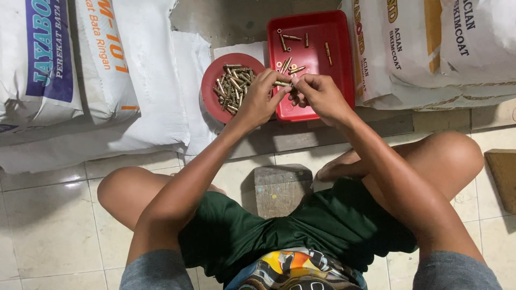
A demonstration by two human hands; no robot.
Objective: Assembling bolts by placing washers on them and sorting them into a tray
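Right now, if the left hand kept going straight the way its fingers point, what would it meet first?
The left hand points toward the right hand; both pinch one brass bolt, so it would meet those fingers first, above the red tray. Depth is uncertain.

2 white sacks (64, 59) with blue and orange print lie left of the red tray (344, 59). 2 white sacks (446, 48) with orange-gold stripes lie right of it.

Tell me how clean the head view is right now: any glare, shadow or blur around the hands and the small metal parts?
Head view: even, soft light, sharp enough to make out single brass-coloured bolts in the round red dish; the left hand and right hand look crisp, without motion smear; faint glare on the floor tiles; soft shadow under the hands on the red tray; edges bow slightly from the wide lens.
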